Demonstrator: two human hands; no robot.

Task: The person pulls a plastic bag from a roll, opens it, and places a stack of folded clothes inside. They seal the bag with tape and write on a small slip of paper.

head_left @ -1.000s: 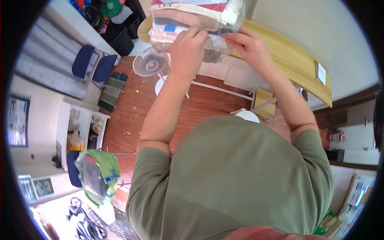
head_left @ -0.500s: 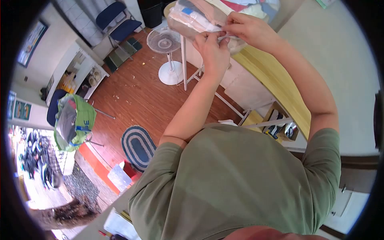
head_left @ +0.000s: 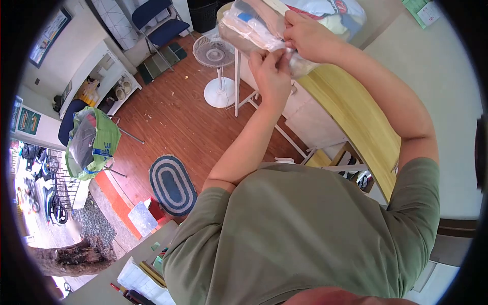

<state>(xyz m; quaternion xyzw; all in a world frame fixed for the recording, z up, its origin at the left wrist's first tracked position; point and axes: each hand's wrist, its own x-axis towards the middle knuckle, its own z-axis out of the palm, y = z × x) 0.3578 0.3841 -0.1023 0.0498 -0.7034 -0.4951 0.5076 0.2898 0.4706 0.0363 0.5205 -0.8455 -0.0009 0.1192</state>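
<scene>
Clear plastic bag (head_left: 254, 30), crinkly and stuffed with folded cloth, rests on the curved wooden desk (head_left: 351, 114); left hand (head_left: 272, 71) and right hand (head_left: 305, 35) both pinch its edge.

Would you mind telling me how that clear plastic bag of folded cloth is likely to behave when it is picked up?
The clear plastic bag would probably feel soft and floppy, since it seems to hold folded fabric. Its glossy film looks slippery, which may be why both the left hand and right hand pinch its edge. It seems unlikely to roll on the wooden table.
</scene>
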